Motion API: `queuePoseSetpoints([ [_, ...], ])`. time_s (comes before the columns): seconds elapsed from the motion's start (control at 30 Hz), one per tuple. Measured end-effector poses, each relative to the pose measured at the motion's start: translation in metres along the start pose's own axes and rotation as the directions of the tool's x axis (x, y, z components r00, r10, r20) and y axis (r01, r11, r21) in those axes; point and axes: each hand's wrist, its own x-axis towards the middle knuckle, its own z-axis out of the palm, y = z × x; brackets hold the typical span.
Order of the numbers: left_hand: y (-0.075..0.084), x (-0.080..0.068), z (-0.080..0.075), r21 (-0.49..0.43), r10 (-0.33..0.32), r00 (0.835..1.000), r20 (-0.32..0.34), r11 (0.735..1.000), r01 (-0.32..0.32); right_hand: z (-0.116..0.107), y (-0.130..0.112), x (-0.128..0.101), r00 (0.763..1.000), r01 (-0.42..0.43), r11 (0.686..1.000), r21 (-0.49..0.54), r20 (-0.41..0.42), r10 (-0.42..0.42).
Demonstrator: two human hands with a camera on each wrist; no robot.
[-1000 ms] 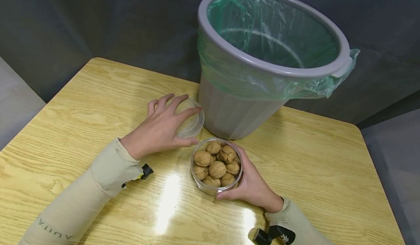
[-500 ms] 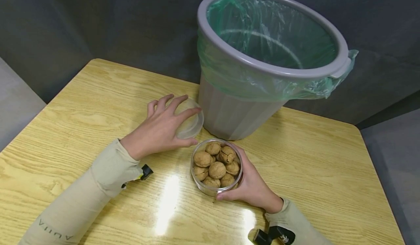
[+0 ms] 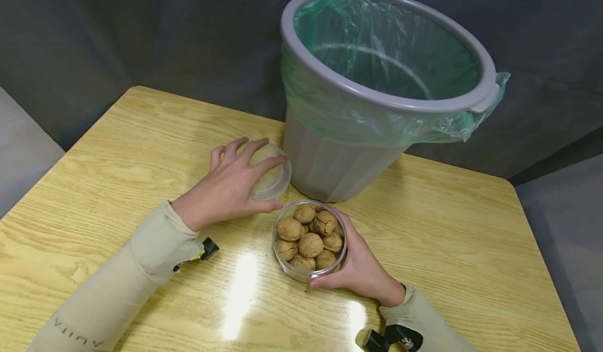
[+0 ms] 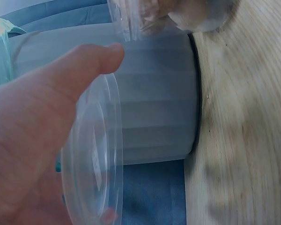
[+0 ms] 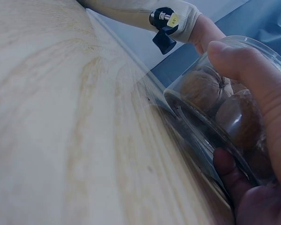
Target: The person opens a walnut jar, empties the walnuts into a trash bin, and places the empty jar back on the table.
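Note:
A round clear plastic jar (image 3: 291, 270) is full of brown walnuts (image 3: 311, 245), its mouth uncovered and facing up. My right hand (image 3: 360, 265) grips it from the right, thumb along the near side. In the right wrist view the thumb lies across the jar wall, and a finger (image 5: 229, 165) shows at its base, close over the table. My left hand (image 3: 231, 184) holds a translucent round lid (image 3: 278, 182) just left of the bin, thumb and fingers spread around its rim. The left wrist view shows the lid (image 4: 97, 154) beside the thumb, its far side partly hidden.
Behind the jar stands a tall grey bin (image 3: 339, 163) lined with a green plastic bag (image 3: 348, 116), its wide mouth above both hands. All this is on a wood-grain table (image 3: 452, 247), with a dark cloth backdrop (image 3: 198, 32) behind it.
Both hands, the jar and the lid keep their places; only the head view shifts very slightly.

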Motion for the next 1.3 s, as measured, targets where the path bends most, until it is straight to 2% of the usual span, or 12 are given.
queuePoseSetpoints([
  [1.3, -0.0052, 0.0018, 0.005, -0.009, -0.015, 0.999, 0.034, 1.0, 0.015, -0.0001, 0.0017, 0.0003, 1.0, -0.002, 1.0, -0.002, 0.008, 0.002],
])
